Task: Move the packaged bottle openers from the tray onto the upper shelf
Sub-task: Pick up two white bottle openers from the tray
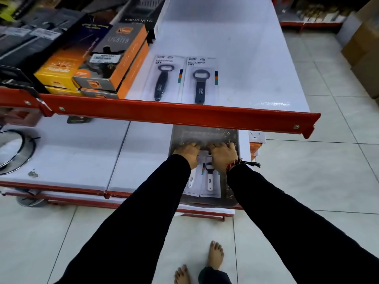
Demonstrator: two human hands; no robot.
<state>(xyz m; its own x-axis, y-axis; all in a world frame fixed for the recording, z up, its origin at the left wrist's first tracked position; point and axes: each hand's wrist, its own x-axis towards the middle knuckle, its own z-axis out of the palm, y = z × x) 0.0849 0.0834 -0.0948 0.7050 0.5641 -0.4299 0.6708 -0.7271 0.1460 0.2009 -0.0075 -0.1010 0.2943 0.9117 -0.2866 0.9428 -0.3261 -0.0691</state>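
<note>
Two packaged bottle openers with dark handles lie side by side on the white upper shelf: one on the left, one on the right. Below, on the lower shelf, a clear plastic tray holds two packs with white-handled openers, a left pack and a right pack. My left hand rests on the top of the left pack and my right hand on the top of the right pack. Fingers curl over the pack tops; whether they grip is hidden.
The red front rail of the upper shelf overhangs the tray. Orange and grey lighter boxes stand left of the openers. A round metal-rimmed lid lies on the lower shelf at left. Cardboard boxes are stacked on the tiled floor at right.
</note>
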